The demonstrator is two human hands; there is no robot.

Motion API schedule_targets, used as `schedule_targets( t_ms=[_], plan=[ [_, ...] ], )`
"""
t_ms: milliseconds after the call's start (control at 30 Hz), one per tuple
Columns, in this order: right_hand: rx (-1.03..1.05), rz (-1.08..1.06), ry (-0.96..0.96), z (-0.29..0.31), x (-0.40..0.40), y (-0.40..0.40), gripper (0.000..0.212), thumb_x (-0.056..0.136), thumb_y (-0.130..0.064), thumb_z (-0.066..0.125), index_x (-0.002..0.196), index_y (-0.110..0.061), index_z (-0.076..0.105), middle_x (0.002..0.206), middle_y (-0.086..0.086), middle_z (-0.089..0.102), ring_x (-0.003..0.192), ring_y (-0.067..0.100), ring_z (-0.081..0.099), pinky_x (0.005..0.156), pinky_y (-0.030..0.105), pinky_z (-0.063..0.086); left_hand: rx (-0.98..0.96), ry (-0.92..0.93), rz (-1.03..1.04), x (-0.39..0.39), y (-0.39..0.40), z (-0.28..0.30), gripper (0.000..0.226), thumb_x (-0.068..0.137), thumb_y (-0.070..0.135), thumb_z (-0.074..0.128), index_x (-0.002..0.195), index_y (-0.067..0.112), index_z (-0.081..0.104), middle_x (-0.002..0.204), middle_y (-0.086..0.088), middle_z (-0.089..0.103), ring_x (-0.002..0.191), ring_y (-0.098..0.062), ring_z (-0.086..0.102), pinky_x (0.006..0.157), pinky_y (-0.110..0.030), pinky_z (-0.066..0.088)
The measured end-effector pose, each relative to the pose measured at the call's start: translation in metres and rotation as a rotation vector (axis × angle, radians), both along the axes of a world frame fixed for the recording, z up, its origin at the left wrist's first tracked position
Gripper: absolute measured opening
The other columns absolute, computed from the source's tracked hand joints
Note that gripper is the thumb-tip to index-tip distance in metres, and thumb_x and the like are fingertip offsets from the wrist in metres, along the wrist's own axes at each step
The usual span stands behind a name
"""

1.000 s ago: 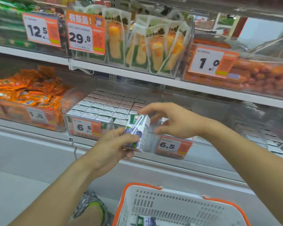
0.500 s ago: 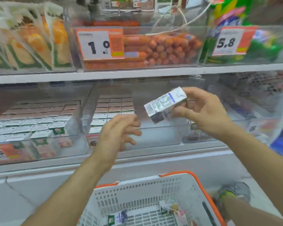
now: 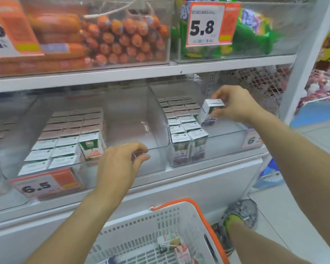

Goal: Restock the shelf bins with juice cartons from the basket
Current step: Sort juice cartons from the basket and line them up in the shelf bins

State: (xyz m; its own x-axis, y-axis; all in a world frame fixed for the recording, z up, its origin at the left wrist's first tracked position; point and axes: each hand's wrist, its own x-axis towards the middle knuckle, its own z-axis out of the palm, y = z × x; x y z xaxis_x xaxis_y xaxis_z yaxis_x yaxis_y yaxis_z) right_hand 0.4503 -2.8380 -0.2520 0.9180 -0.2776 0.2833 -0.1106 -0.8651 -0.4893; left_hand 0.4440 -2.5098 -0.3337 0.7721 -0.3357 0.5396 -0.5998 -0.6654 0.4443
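Fingers of the left hand (image 3: pixel 120 162) are loosely curled over the front rim of the middle clear bin (image 3: pixel 151 130) and hold nothing; whether they touch the rim, I cannot tell. Inside this bin, at its left side, stand rows of green-white cartons (image 3: pixel 71 138). To the right, the right hand (image 3: pixel 234 105) pinches one juice carton (image 3: pixel 210 111) between thumb and fingers, tilted, just above the free space of the right bin (image 3: pixel 227 138), beside the cartons already standing there (image 3: pixel 183 126). Below, the white basket (image 3: pixel 160 223) with orange rim contains some more cartons (image 3: pixel 176 244).
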Motion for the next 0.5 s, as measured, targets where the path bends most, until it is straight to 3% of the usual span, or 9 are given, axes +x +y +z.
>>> schedule_targets(
  t_ms=[133, 233, 333, 400, 500],
  plan=[
    [-0.102, 0.046, 0.128, -0.02, 0.032, 0.009, 0.051, 0.069, -0.018, 0.09, 0.114, -0.014, 0.067, 0.118, 0.006, 0.066, 0.108, 0.024, 0.061, 0.084, 0.023, 0.042, -0.043, -0.005, 0.024, 0.0, -0.002, -0.002, 0.011, 0.074, 0.027, 0.084, 0.082, 0.025, 0.077, 0.071, 0.014, 0.072, 0.064, -0.006, 0.065, 0.065, -0.025, 0.05],
    [-0.151, 0.009, 0.22, -0.035, 0.042, 0.006, 0.058, 0.069, -0.028, 0.089, 0.118, -0.014, 0.062, 0.124, 0.009, 0.062, 0.11, 0.028, 0.059, 0.088, 0.029, 0.046, -0.049, -0.029, 0.029, -0.001, -0.003, -0.002, 0.012, 0.073, 0.026, 0.085, 0.082, 0.024, 0.078, 0.067, 0.013, 0.071, 0.061, -0.009, 0.066, 0.063, -0.028, 0.052],
    [-0.172, -0.018, 0.251, -0.046, 0.043, 0.004, 0.054, 0.071, -0.03, 0.088, 0.109, -0.015, 0.054, 0.12, 0.012, 0.058, 0.099, 0.026, 0.054, 0.078, 0.029, 0.041, -0.048, -0.044, 0.029, -0.003, -0.004, -0.001, 0.012, 0.073, 0.026, 0.085, 0.083, 0.022, 0.078, 0.067, 0.012, 0.072, 0.061, -0.011, 0.066, 0.064, -0.03, 0.053],
    [-0.113, -0.004, 0.263, -0.044, 0.038, 0.003, 0.047, 0.072, -0.027, 0.087, 0.103, -0.016, 0.053, 0.115, 0.01, 0.057, 0.1, 0.026, 0.054, 0.076, 0.028, 0.039, -0.034, -0.034, 0.029, -0.001, -0.003, -0.002, 0.012, 0.074, 0.027, 0.084, 0.084, 0.023, 0.078, 0.069, 0.012, 0.071, 0.066, -0.012, 0.067, 0.066, -0.031, 0.053],
    [-0.123, 0.006, 0.196, -0.029, 0.016, 0.007, 0.041, 0.079, -0.021, 0.083, 0.112, -0.012, 0.061, 0.118, 0.009, 0.058, 0.11, 0.03, 0.058, 0.084, 0.028, 0.043, -0.021, -0.084, 0.017, 0.0, 0.0, -0.004, 0.019, 0.078, 0.026, 0.082, 0.094, 0.019, 0.074, 0.081, 0.011, 0.066, 0.088, -0.018, 0.063, 0.081, -0.04, 0.051]
  ],
)
